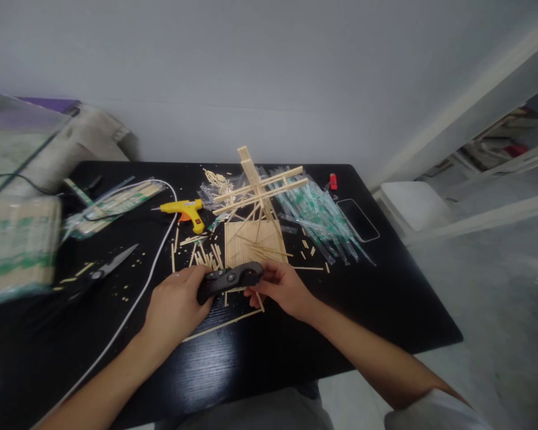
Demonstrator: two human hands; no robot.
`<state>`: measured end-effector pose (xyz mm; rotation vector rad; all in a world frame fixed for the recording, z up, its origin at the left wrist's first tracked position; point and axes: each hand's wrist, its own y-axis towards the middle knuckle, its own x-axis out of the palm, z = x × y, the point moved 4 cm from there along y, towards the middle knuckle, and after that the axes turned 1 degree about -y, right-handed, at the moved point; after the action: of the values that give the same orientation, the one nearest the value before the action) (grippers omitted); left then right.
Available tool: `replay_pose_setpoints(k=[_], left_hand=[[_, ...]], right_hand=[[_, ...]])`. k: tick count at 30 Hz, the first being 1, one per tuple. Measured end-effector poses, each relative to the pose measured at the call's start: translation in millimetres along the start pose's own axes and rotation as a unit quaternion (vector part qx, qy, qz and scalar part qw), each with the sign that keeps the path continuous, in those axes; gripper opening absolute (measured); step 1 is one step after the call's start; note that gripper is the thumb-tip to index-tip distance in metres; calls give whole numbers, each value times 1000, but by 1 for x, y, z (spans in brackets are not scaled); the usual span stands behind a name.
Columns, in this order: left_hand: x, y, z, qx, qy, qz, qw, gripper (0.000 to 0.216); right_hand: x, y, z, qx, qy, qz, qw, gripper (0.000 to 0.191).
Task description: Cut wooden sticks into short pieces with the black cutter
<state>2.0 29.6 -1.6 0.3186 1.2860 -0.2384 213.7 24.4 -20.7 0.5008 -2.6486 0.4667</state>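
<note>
My left hand (174, 303) is closed around the handles of a black hand cutter (224, 280), whose rounded head points right. At that head, my right hand (289, 289) pinches a thin wooden stick (260, 303); its lower end shows below the fingers. Whether the blades touch the stick is hidden. Just beyond both hands stands a windmill-like model of wooden sticks, with crossed blades (275, 186) above a flat slatted base (237, 239). Loose sticks (273, 251) lie across that base, and short cut pieces (208, 257) are left of it.
A yellow glue gun (183, 210) lies behind my left hand, near a white cable (155, 263). Scissors (103, 269) and packs of chopsticks (20, 245) are on the left. Green-printed wrappers (318, 209), a phone (357, 220) and a red object (333, 181) lie on the right.
</note>
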Motion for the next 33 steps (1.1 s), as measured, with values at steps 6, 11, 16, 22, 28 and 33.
replay_pose_setpoints(k=[6, 11, 16, 22, 28, 33], left_hand=[[-1, 1, 2, -21, -1, -48, 999, 28], [-2, 2, 4, -29, 8, -85, 996, 24], [-3, 3, 6, -34, 21, -102, 994, 21], [-2, 3, 5, -31, 32, -96, 994, 23], [-2, 3, 4, -17, 34, -70, 997, 26], [-3, 3, 5, -14, 19, -62, 998, 29]], right_hand=[[-1, 1, 1, 1, -6, 8, 1000, 36], [-2, 2, 2, -2, -7, 8, 1000, 37], [-3, 2, 4, -1, -4, 13, 1000, 38], [-3, 3, 4, -4, -2, 14, 1000, 37], [-3, 3, 4, -5, -16, 27, 999, 40], [-2, 2, 2, -4, -24, 31, 999, 39]])
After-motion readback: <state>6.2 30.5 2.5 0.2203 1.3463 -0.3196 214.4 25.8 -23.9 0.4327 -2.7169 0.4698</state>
